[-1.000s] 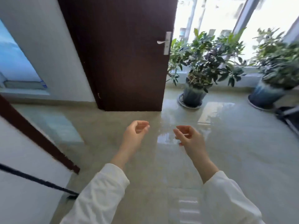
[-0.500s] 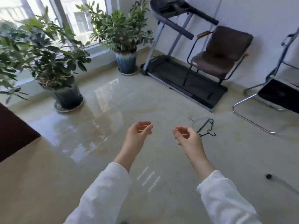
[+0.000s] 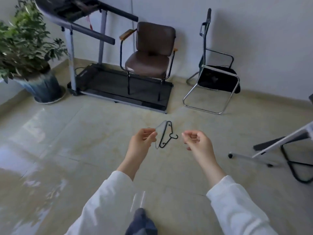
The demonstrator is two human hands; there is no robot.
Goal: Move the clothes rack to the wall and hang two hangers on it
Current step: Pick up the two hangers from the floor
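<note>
Two hangers lie together on the beige floor, a black one (image 3: 167,135) and a pale translucent one (image 3: 160,129). I hold both hands above the floor on either side of them. My left hand (image 3: 141,141) has loosely curled fingers and holds nothing; its fingertips overlap the pale hanger's left tip in the view. My right hand (image 3: 197,143) is also loosely curled and holds nothing, just right of the black hanger's hook. Part of the clothes rack (image 3: 277,146), with a grey bar, black legs and a small wheel, shows at the right edge.
A treadmill (image 3: 118,89) stands by the far wall with a brown armchair (image 3: 150,61) on its belt. A chrome folding chair (image 3: 215,82) is to its right. A potted plant (image 3: 32,65) stands at the left. My foot (image 3: 141,223) is at the bottom.
My view has swung right, from the door and plants to the treadmill corner. The hangers now lie between my hands and the rack has come into view. Both hands keep the same loose pose.
</note>
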